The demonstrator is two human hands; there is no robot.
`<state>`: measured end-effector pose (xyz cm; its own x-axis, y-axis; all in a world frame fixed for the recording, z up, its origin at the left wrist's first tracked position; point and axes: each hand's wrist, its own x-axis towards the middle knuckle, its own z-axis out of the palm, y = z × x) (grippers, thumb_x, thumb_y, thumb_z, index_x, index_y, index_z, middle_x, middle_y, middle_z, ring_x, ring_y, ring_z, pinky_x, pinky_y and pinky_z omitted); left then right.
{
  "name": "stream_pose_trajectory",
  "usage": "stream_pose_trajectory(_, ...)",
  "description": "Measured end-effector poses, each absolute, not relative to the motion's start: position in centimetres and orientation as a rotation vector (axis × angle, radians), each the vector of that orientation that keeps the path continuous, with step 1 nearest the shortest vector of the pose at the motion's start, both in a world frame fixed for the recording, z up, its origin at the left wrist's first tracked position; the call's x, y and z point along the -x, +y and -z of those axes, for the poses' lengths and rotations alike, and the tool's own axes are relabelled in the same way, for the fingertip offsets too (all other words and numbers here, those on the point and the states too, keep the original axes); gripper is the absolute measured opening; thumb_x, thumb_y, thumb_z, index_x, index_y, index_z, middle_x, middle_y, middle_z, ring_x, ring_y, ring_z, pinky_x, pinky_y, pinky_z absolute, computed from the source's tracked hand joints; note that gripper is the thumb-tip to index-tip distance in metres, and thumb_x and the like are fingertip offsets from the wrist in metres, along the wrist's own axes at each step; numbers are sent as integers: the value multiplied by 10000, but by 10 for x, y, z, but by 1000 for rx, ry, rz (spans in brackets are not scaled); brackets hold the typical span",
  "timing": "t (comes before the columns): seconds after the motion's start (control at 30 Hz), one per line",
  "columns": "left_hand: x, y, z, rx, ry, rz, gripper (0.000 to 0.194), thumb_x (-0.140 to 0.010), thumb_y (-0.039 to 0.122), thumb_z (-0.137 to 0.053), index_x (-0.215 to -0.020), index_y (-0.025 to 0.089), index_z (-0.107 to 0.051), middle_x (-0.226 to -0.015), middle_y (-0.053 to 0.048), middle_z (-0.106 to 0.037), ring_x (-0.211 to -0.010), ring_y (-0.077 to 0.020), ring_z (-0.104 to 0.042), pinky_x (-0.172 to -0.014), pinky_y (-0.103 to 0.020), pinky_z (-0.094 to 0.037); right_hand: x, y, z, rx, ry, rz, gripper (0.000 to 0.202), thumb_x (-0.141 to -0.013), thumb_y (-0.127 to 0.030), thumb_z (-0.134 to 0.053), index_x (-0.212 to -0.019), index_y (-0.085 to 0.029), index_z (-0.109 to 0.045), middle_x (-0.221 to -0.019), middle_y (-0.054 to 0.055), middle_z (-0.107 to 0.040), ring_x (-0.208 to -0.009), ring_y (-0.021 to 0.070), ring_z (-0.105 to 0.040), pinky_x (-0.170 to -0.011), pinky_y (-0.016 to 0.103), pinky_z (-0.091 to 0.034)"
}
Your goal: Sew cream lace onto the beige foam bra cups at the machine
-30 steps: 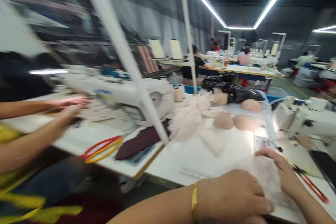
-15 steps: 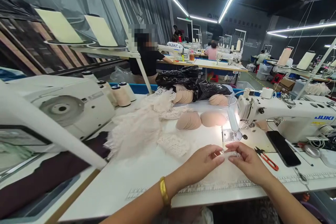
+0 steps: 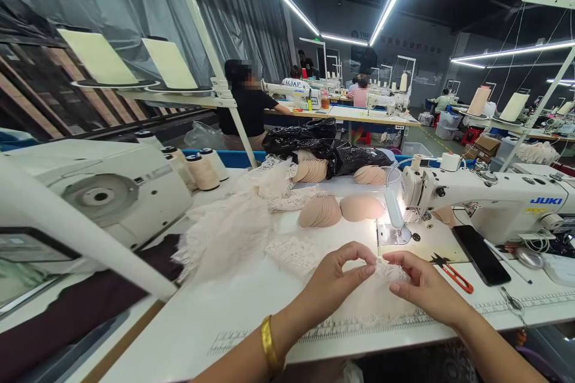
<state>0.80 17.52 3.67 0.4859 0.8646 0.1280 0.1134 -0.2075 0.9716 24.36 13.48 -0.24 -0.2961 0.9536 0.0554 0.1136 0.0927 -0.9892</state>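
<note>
A piece of cream lace fabric [image 3: 375, 302] hangs between my two hands and spreads over the table's front part. My left hand [image 3: 339, 278] pinches its upper edge between thumb and forefinger. At the other side, my right hand [image 3: 424, 287] has its forefinger at the same edge and its thumb lower, with lace between them; its other fingers are partly hidden. Just beyond my fingertips are the lit needle plate [image 3: 394, 234] and the white sewing machine [image 3: 489, 194]. More cream lace [image 3: 229, 233] lies heaped to the left.
Stacked beige bra cups [image 3: 320, 211] lie behind the lace, before black plastic bags [image 3: 359, 155]. Orange thread snips [image 3: 458, 278] and a black phone [image 3: 481, 254] are at right. Thread cones [image 3: 202, 172] stand beside another machine [image 3: 103, 191]. A co-worker [image 3: 247, 105] sits ahead.
My thumbs and forefingers have spread more, and the lace that was bunched between them now shows a flatter, wider face. My left hand has shifted slightly left. The camera view has shifted slightly.
</note>
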Motion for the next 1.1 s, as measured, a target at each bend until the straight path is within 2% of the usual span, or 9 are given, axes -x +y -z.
stream_pose_trajectory(0.17, -10, 168, -34, -1890, 843, -839, 239, -1014, 440, -504, -938, 228, -584, -768, 25, -597, -717, -171, -537, -694, -297, -415, -232, 136, -7, 1136, -1605, -1059, 261, -978, -493, -695, -975, -233, -706, -909, 6, -655, -861, 198, -574, -824, 332, -471)
stream_pose_trajectory(0.3, -11, 168, -29, -1970, 926, -705, 276, -1052, 471, -397, -970, 237, -518, -603, 95, -361, -568, -148, -336, -592, -287, -289, -226, 131, -9, 1113, -1674, -873, 212, -1022, -430, -642, -943, -247, -715, -901, 15, -641, -876, 203, -570, -833, 333, -456)
stream_pose_trajectory(0.4, -11, 171, -29, -2021, 976, -621, 291, -1047, 474, -388, -949, 232, -517, -632, 80, -388, -608, -159, -377, -618, -295, -304, -222, 127, -11, 1047, -1676, -771, 185, -1025, -402, -635, -949, -252, -711, -1004, 40, -635, -1021, 229, -581, -930, 355, -445)
stream_pose_trajectory(0.5, -11, 180, -34, -2032, 918, -523, 436, -1042, 571, -362, -810, 220, -474, -723, 35, -450, -702, -172, -429, -665, -301, -345, -220, 129, -13, 1031, -1557, -936, 262, -1021, -461, -625, -884, -238, -629, -906, 21, -611, -917, 214, -584, -862, 344, -452)
stream_pose_trajectory(0.7, -1, 199, -48, -1974, 757, -102, 702, -958, 855, -296, -666, 220, -359, -623, 51, -317, -590, -139, -316, -549, -287, -263, -221, 140, -9, 1071, -1181, -1281, 409, -972, -610, -642, -843, -240, -525, -559, -65, -540, -600, 148, -454, -648, 281, -363)
stream_pose_trajectory(0.8, 0, 215, -52, -2152, 946, -183, 656, -1024, 741, -320, -741, 204, -568, -650, 8, -531, -617, -180, -518, -577, -287, -380, -223, 147, -3, 1089, -1227, -1378, 431, -962, -648, -638, -863, -242, -532, -534, -73, -534, -541, 140, -429, -600, 279, -341)
stream_pose_trajectory(0.9, -10, 242, -52, -2434, 1311, -531, 328, -1027, 480, -503, -1051, 204, -679, -1002, -78, -725, -932, -274, -673, -804, -358, -504, -226, 157, 5, 1180, -1364, -1299, 485, -897, -684, -705, -802, -234, -551, -632, -56, -521, -597, 142, -447, -588, 276, -341)
stream_pose_trajectory(1.0, -25, 273, -47, -2512, 1459, -644, 416, -952, 289, -599, -1352, 173, -591, -1375, -182, -636, -1255, -351, -596, -1036, -474, -459, -229, 166, 14, 1189, -1375, -1272, 505, -884, -716, -692, -804, -240, -544, -676, -58, -477, -614, 144, -433, -567, 272, -337)
stream_pose_trajectory(1.1, -34, 296, -38, -2551, 1480, -616, 398, -912, 141, -578, -1308, 143, -621, -1303, -192, -683, -1190, -326, -645, -1017, -443, -474, -233, 169, 18, 1164, -1353, -1308, 486, -900, -709, -665, -848, -244, -536, -668, -55, -515, -613, 150, -472, -578, 276, -367)
